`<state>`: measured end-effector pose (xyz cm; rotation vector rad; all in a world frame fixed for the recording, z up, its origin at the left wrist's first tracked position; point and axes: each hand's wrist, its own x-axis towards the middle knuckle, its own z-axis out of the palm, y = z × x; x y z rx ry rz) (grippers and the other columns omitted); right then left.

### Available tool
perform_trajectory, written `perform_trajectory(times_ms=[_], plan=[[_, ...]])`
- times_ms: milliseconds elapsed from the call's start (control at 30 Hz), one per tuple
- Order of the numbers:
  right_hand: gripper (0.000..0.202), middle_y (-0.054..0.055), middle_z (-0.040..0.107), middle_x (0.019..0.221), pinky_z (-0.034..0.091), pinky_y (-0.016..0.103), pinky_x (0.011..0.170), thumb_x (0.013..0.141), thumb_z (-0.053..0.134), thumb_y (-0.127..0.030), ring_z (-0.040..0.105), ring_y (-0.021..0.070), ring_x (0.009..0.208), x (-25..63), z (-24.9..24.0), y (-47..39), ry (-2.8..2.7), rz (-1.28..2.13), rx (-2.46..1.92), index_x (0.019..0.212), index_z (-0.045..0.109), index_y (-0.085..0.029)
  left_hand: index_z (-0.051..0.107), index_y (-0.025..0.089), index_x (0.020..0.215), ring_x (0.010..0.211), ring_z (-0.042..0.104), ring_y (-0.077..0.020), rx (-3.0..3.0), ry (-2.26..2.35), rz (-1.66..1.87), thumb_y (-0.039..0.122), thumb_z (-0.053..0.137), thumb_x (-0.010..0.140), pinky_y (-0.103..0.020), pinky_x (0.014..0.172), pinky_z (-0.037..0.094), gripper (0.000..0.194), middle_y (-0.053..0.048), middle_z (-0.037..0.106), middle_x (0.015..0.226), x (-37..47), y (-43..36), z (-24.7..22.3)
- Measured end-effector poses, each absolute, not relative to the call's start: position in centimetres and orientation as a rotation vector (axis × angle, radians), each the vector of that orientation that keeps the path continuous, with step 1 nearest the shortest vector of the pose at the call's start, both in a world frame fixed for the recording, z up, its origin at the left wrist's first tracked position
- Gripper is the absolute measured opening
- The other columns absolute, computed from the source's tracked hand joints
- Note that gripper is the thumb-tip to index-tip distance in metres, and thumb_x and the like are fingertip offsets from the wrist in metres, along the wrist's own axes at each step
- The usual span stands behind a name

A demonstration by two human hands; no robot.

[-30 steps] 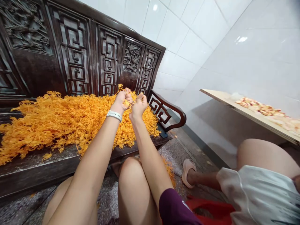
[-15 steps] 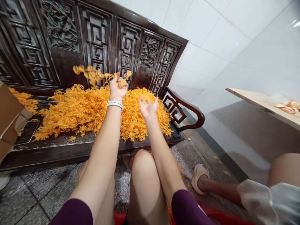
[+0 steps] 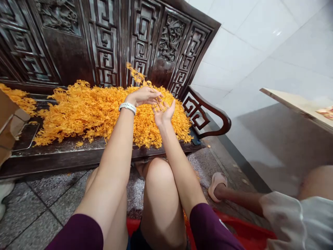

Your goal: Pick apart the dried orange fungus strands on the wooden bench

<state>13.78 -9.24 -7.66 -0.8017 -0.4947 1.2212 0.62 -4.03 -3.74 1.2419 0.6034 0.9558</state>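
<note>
A long heap of bright orange stringy pieces (image 3: 85, 111) covers much of the dark wooden bench seat. Above its right part, my left hand (image 3: 145, 95), with a white band at the wrist, holds an orange stringy strand (image 3: 136, 74). The strand's free end sticks up behind the hand, toward the carved backrest. Just to the right, my right hand (image 3: 165, 114) is turned palm up, thumb apart from the fingers. Orange bits show between the two hands, at the right hand's fingertips. The left fingertips hang close over them; exact contact is hard to make out.
The carved backrest (image 3: 104, 41) rises behind the heap, and a curved armrest (image 3: 215, 121) closes the right end. A cardboard box (image 3: 10, 121) stands at left. At right are a wooden board (image 3: 293, 104) and another person's leg with a pink clog (image 3: 217, 185).
My left hand has come down and to the right, bringing the orange strand to my right hand. The right hand stays palm up in nearly the same place. The view has shifted slightly.
</note>
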Motion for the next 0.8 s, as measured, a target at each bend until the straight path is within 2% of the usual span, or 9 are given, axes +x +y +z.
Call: perform_trajectory(times_ms=[167, 300, 400, 533, 633, 733, 800], plan=[[0.048, 0.011, 0.063, 0.114, 0.064, 0.044, 0.081, 0.095, 0.04, -0.073, 0.071, 0.0232, 0.104, 13.8, -9.6, -9.8, -0.406, 1.379, -0.849, 0.103, 0.048, -0.026, 0.081, 0.011, 0.1, 0.09, 0.078, -0.0188, 1.208, 0.509, 0.933, 0.017, 0.076, 0.093, -0.025, 0.076, 0.062, 0.011, -0.017, 0.08, 0.104, 1.3, -3.5, -5.9], [0.044, 0.009, 0.064, 0.111, 0.064, 0.04, 0.082, 0.095, 0.04, -0.069, 0.071, 0.0207, 0.1, 13.4, -10.1, -9.8, -0.453, 1.411, -0.836, 0.099, 0.046, -0.026, 0.082, 0.009, 0.092, 0.083, 0.078, -0.0222, 1.166, 0.551, 1.013, 0.013, 0.086, 0.082, -0.028, 0.069, 0.061, 0.011, -0.018, 0.079, 0.093, 1.3, -3.7, -5.6], [0.039, 0.007, 0.063, 0.1, 0.064, 0.036, 0.079, 0.098, 0.042, -0.064, 0.07, 0.0177, 0.089, 13.1, -10.1, -9.6, -0.44, 1.417, -0.848, 0.094, 0.047, -0.025, 0.08, 0.007, 0.089, 0.083, 0.076, -0.0219, 1.211, 0.591, 1.043, 0.012, 0.087, 0.08, -0.025, 0.063, 0.057, 0.012, -0.019, 0.078, 0.091, 1.1, -3.8, -5.1], [0.044, 0.004, 0.059, 0.08, 0.061, 0.031, 0.072, 0.103, 0.034, -0.062, 0.06, 0.0142, 0.071, 13.1, -10.2, -9.6, -0.546, 1.512, -0.865, 0.087, 0.049, -0.024, 0.076, 0.009, 0.09, 0.08, 0.075, -0.0226, 1.246, 0.64, 1.021, 0.019, 0.086, 0.083, -0.024, 0.06, 0.053, 0.016, -0.015, 0.076, 0.08, 0.9, -3.9, -4.9], [0.047, -0.001, 0.051, 0.069, 0.057, 0.028, 0.067, 0.106, 0.035, -0.061, 0.049, 0.0125, 0.06, 12.8, -10.0, -9.9, -0.632, 1.537, -0.88, 0.083, 0.052, -0.024, 0.072, 0.012, 0.092, 0.074, 0.075, -0.0217, 1.148, 0.677, 1.075, 0.031, 0.081, 0.09, -0.026, 0.062, 0.055, 0.021, -0.009, 0.071, 0.072, 1.0, -4.1, -5.0], [0.052, -0.004, 0.04, 0.063, 0.051, 0.026, 0.061, 0.105, 0.039, -0.066, 0.038, 0.0119, 0.054, 12.0, -9.3, -10.5, -0.748, 1.559, -0.882, 0.077, 0.052, -0.024, 0.067, 0.014, 0.09, 0.07, 0.072, -0.0163, 1.032, 0.673, 1.224, 0.04, 0.07, 0.099, -0.024, 0.066, 0.056, 0.028, -0.004, 0.067, 0.071, 1.1, -4.1, -5.0], [0.053, -0.006, 0.034, 0.061, 0.046, 0.024, 0.055, 0.104, 0.045, -0.066, 0.033, 0.0112, 0.052, 11.4, -8.7, -11.0, -0.847, 1.578, -0.86, 0.072, 0.048, -0.024, 0.064, 0.015, 0.087, 0.064, 0.068, -0.012, 0.996, 0.646, 1.29, 0.041, 0.064, 0.103, -0.021, 0.063, 0.053, 0.031, -0.002, 0.062, 0.068, 1.2, -3.9, -5.0]])
